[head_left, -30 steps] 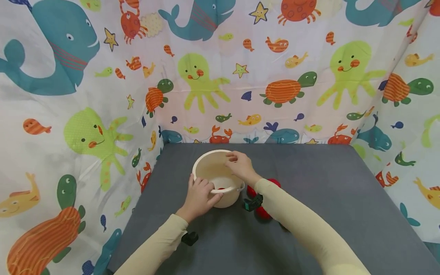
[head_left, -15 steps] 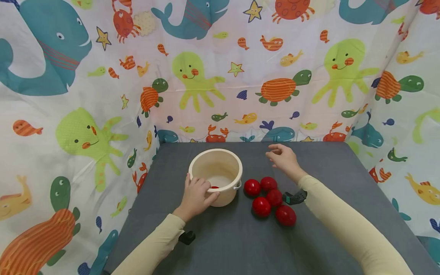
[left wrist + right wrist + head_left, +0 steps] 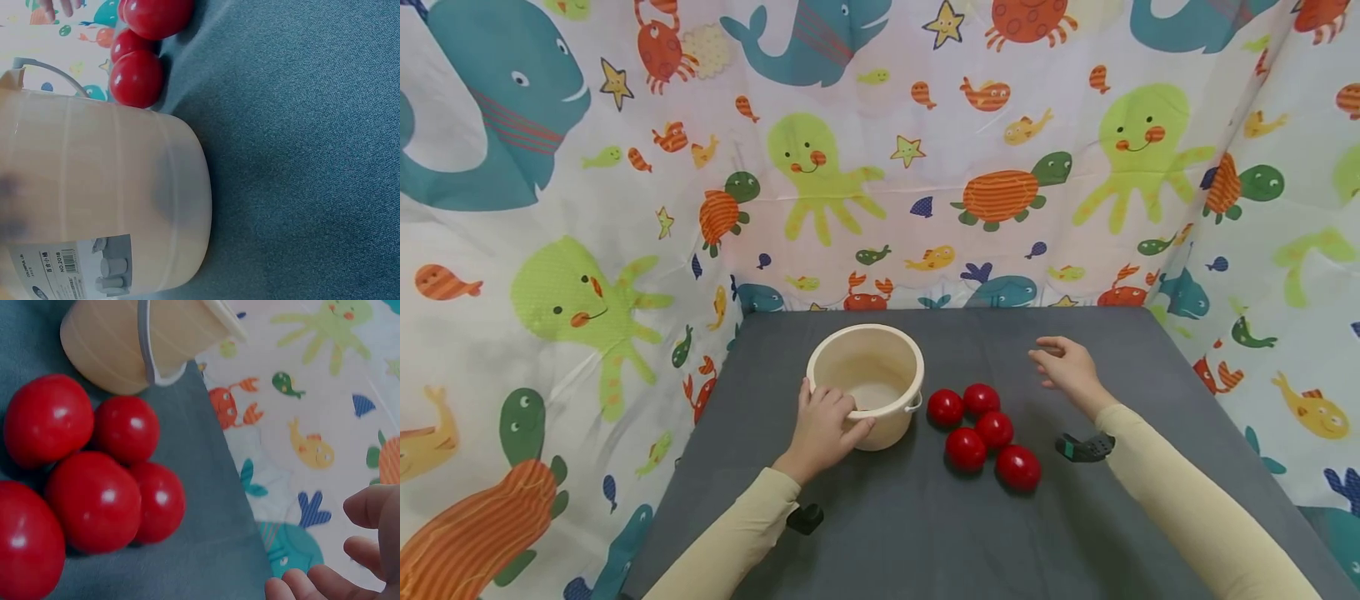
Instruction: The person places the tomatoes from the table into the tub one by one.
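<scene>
The bucket (image 3: pixel 891 429) was gripped at its near rim by the left hand (image 3: pixel 822 427); beyond a gap right of the red balls (image 3: pixel 995 430), the right hand (image 3: pixel 1069 368) was held relaxed.

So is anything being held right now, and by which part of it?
Yes: the left hand grips the cream bucket by the near-left part of its rim. The right hand holds nothing.
</scene>
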A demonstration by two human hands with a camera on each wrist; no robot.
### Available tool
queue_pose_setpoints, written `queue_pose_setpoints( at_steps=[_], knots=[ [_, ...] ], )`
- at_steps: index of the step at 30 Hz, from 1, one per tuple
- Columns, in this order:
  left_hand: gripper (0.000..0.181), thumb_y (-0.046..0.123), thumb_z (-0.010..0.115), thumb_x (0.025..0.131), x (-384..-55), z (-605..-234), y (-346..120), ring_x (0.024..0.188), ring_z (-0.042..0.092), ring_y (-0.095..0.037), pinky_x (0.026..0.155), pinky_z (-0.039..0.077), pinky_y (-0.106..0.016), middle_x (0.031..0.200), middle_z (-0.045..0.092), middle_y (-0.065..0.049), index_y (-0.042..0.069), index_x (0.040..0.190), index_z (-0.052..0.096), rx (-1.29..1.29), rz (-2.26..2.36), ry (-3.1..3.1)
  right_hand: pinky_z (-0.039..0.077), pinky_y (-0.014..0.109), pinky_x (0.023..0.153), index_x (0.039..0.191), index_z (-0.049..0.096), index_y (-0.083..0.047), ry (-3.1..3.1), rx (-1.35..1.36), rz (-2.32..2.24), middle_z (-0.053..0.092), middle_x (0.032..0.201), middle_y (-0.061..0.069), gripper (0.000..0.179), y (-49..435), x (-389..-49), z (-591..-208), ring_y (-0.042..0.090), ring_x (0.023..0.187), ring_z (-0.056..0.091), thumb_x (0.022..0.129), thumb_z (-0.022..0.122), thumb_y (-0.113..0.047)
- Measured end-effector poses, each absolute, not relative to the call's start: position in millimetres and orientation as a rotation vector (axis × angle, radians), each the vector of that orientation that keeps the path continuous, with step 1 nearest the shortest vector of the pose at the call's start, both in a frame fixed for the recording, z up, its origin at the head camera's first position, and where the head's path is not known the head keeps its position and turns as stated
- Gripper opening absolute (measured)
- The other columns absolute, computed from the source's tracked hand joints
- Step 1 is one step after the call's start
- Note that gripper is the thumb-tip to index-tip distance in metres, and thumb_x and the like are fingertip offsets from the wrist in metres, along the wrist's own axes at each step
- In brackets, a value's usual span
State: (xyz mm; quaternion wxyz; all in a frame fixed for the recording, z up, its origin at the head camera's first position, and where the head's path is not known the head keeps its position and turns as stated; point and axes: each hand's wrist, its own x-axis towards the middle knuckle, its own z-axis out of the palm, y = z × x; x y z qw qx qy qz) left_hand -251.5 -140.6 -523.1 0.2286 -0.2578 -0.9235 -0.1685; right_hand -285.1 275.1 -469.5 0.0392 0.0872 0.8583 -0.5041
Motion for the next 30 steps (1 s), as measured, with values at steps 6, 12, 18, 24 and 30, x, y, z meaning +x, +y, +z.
queue_pose_setpoints(
  at_steps=[6,12,18,24,30],
  knots=[
    [0.037,0.050,0.068,0.090,-250,-522,-141,0.095,0.057,-0.029,0.112,0.021,-0.081,0.082,0.060,-0.003,0.016,0.077,0.057,-0.703,-0.460,-2.560,0.063,0.033,0.082,0.152,0.039,0.000,2.601,0.329,-1.542,0.049,0.149,0.030,0.061,287,-281,-482,0.045,0.127,0.058,0.105,0.050,-0.038],
    [0.038,0.050,0.066,0.091,-252,-522,-141,0.095,0.058,-0.028,0.113,0.021,-0.080,0.083,0.061,-0.002,0.016,0.078,0.058,-0.700,-0.445,-2.567,0.063,0.034,0.082,0.153,0.038,0.000,2.549,0.346,-1.574,0.046,0.151,0.031,0.065,293,-277,-492,0.045,0.128,0.057,0.104,0.051,-0.041],
    [0.038,0.050,0.067,0.091,-252,-522,-142,0.096,0.058,-0.028,0.113,0.022,-0.080,0.083,0.061,-0.002,0.016,0.078,0.058,-0.703,-0.449,-2.570,0.062,0.039,0.087,0.153,0.037,0.000,2.486,0.350,-1.580,0.044,0.153,0.030,0.063,291,-274,-507,0.045,0.129,0.056,0.105,0.051,-0.039],
    [0.038,0.050,0.067,0.091,-250,-521,-143,0.096,0.057,-0.029,0.113,0.020,-0.080,0.083,0.061,-0.003,0.016,0.078,0.058,-0.700,-0.467,-2.577,0.062,0.044,0.088,0.152,0.037,0.001,2.439,0.307,-1.573,0.044,0.153,0.031,0.060,282,-270,-524,0.048,0.129,0.055,0.106,0.051,-0.035],
    [0.038,0.050,0.067,0.091,-251,-524,-143,0.095,0.057,-0.029,0.113,0.020,-0.080,0.083,0.061,-0.003,0.015,0.078,0.057,-0.707,-0.462,-2.558,0.062,0.048,0.088,0.151,0.038,0.003,2.409,0.270,-1.575,0.044,0.151,0.033,0.060,271,-267,-539,0.049,0.126,0.057,0.105,0.053,-0.033]
  ],
)
